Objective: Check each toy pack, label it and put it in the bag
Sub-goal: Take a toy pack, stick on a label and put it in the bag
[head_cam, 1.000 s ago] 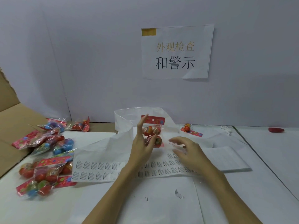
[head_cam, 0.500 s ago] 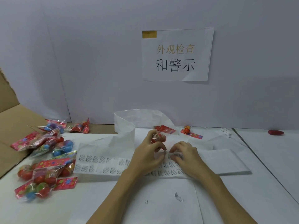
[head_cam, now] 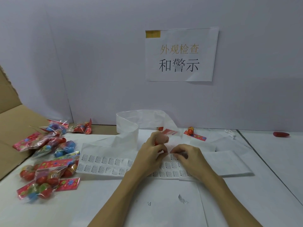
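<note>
Head view: the left hand [head_cam: 150, 154] grips a toy pack [head_cam: 161, 139] of red balls just above a white label sheet [head_cam: 105, 163], while the right hand [head_cam: 188, 158] pinches at a label on that sheet, fingertips nearly touching the left thumb. Behind both hands a white bag [head_cam: 131, 122] stands open on the table [head_cam: 270, 161]. More toy packs [head_cam: 47, 163] lie heaped at far left beside a cardboard box [head_cam: 11, 125].
</note>
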